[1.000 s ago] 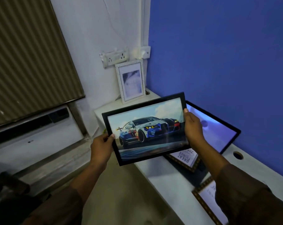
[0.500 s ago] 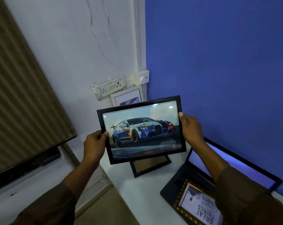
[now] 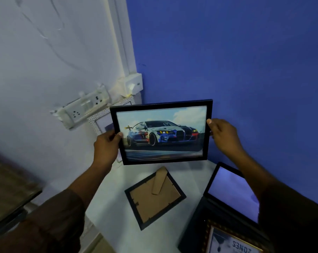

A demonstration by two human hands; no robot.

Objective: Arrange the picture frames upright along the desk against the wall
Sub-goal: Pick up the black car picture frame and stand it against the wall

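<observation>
A black-framed car picture point(image 3: 162, 132) hangs upright in the air above the white desk point(image 3: 114, 207), close to the corner. My left hand point(image 3: 107, 145) grips its left edge and my right hand point(image 3: 223, 136) grips its right edge. Behind it a white textured frame point(image 3: 98, 121) stands against the white wall, mostly hidden. A black frame point(image 3: 154, 197) lies face down on the desk below, its cardboard stand showing. A gold-edged frame point(image 3: 233, 241) rests on the laptop at the bottom right.
An open laptop point(image 3: 233, 194) stands at the right by the blue wall point(image 3: 245, 61). A socket strip point(image 3: 85, 108) and a switch box point(image 3: 131, 84) are fixed to the white wall above the desk. The desk's left edge drops to the floor.
Both hands have carried the car picture forward and up toward the corner, and it now stands more level. The face-down black frame has come fully into view beneath it.
</observation>
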